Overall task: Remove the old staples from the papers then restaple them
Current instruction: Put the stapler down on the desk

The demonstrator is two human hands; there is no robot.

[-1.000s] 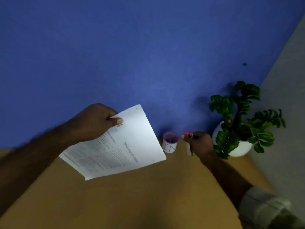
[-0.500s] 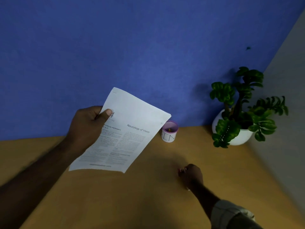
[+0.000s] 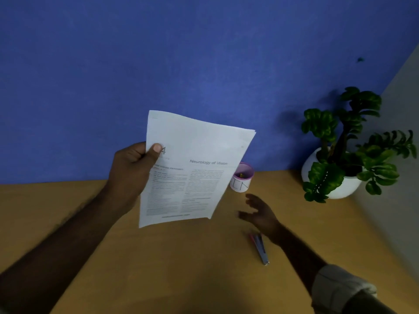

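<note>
Holding the papers up above the bench, the left hand is pinching their left edge, thumb on top. The right hand is hovering, fingers spread and empty, over the pink-handled tool lying on the bench. Best steadying the stapled corner, likely top left, before working.

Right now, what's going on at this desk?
A person holds a sheaf of printed papers up in the left hand, thumb pinching the left edge. The right hand hovers open and empty above the wooden desk. A small metal tool with a pink part lies on the desk beside that wrist. A little pink-rimmed cup stands behind the papers, and a potted plant sits in the corner.
</note>
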